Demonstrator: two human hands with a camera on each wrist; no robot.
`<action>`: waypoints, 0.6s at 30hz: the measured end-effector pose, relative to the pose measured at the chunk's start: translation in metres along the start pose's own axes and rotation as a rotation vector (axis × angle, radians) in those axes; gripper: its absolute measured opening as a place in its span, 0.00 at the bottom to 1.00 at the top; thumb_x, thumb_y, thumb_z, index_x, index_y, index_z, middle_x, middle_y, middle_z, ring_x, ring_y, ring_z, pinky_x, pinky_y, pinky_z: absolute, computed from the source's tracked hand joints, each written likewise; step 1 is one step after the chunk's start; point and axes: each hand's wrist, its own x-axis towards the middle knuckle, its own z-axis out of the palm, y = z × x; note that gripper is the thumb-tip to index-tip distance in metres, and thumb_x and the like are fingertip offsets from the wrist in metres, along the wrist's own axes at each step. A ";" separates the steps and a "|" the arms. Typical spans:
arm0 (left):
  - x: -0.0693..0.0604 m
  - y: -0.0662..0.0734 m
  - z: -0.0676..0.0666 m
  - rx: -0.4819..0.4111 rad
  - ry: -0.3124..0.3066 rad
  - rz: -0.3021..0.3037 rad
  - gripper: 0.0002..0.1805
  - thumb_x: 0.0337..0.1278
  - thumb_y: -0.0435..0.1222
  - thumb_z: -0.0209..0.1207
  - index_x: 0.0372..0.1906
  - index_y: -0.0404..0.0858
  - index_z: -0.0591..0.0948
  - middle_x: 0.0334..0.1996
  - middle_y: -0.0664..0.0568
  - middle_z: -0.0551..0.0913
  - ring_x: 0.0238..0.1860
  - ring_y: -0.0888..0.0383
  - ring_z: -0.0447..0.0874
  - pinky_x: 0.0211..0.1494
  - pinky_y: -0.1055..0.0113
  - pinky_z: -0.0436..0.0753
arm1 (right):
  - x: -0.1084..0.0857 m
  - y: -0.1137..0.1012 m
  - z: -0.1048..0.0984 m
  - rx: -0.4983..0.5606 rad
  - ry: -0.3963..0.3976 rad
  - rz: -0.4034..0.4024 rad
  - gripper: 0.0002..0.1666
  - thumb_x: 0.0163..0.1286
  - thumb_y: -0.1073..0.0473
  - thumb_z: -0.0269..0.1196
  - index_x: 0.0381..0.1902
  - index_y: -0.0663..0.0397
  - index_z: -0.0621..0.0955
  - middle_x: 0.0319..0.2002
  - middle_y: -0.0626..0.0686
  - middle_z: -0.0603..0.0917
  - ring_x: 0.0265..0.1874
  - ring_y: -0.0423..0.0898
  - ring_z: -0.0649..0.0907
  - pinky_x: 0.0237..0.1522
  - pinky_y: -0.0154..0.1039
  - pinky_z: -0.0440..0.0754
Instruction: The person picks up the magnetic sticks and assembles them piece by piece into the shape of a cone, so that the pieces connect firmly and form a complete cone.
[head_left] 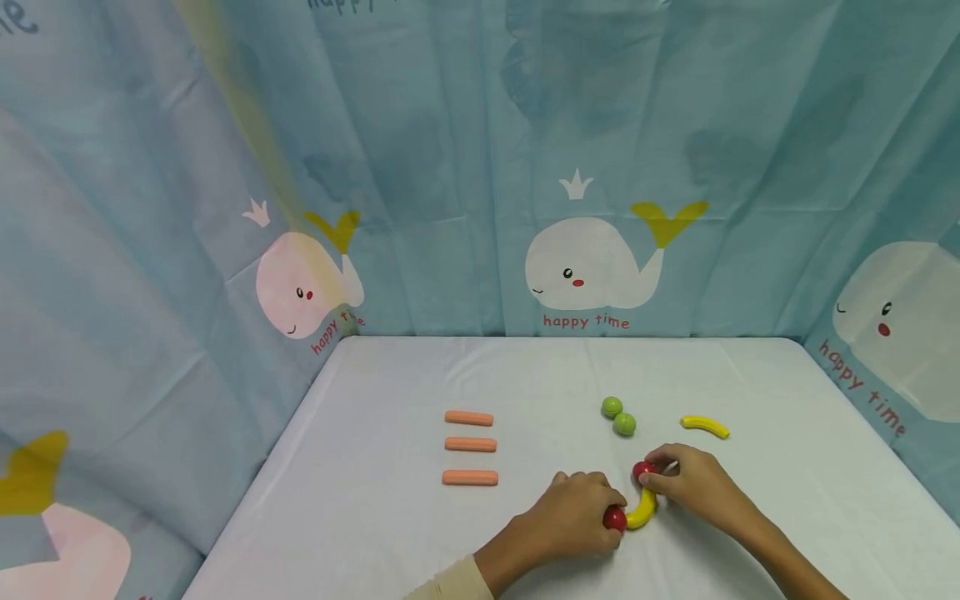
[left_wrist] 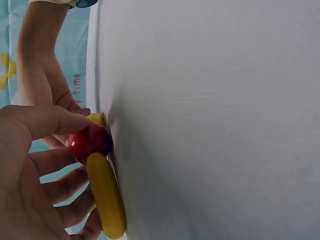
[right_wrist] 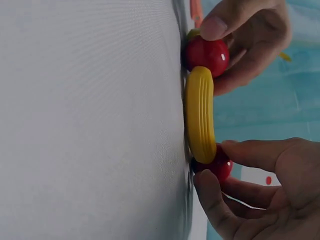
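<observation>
My left hand (head_left: 573,517) pinches a glossy red ball (head_left: 614,518) between thumb and fingers, low on the white table. A second red ball (head_left: 642,472) sits between the thumb and fingers of my right hand (head_left: 693,483). Between the two balls curves a yellow toy banana (head_left: 642,510), its ends meeting them in the right wrist view. Close to the camera in the left wrist view, another yellow toy banana (left_wrist: 106,197) touches the left ball beside my fingers; my left hand hides it from the head view.
Farther back lie two green balls (head_left: 618,417) and, to their right, one more yellow toy banana (head_left: 705,427). Three orange sticks (head_left: 470,445) lie in a column left of centre. Blue curtains with whale prints (head_left: 592,267) surround the white table (head_left: 360,500).
</observation>
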 end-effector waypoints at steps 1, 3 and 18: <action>0.000 0.000 0.000 0.000 -0.001 -0.001 0.21 0.61 0.54 0.72 0.58 0.57 0.89 0.44 0.67 0.84 0.37 0.72 0.74 0.38 0.70 0.69 | -0.001 0.000 0.000 0.011 -0.003 0.003 0.22 0.66 0.53 0.76 0.52 0.61 0.86 0.36 0.50 0.85 0.31 0.45 0.82 0.30 0.36 0.83; 0.001 0.001 0.000 0.002 0.005 -0.005 0.22 0.61 0.57 0.72 0.57 0.58 0.89 0.43 0.67 0.84 0.36 0.72 0.73 0.39 0.69 0.69 | -0.004 0.000 -0.001 0.018 -0.007 0.004 0.23 0.65 0.53 0.76 0.52 0.60 0.86 0.36 0.49 0.85 0.30 0.45 0.82 0.30 0.36 0.83; 0.007 0.010 0.008 0.006 0.070 0.006 0.16 0.58 0.57 0.74 0.47 0.55 0.92 0.26 0.72 0.75 0.29 0.74 0.69 0.35 0.72 0.66 | -0.014 0.002 -0.005 0.063 -0.112 -0.032 0.19 0.68 0.49 0.75 0.46 0.57 0.86 0.31 0.48 0.85 0.29 0.45 0.82 0.29 0.35 0.82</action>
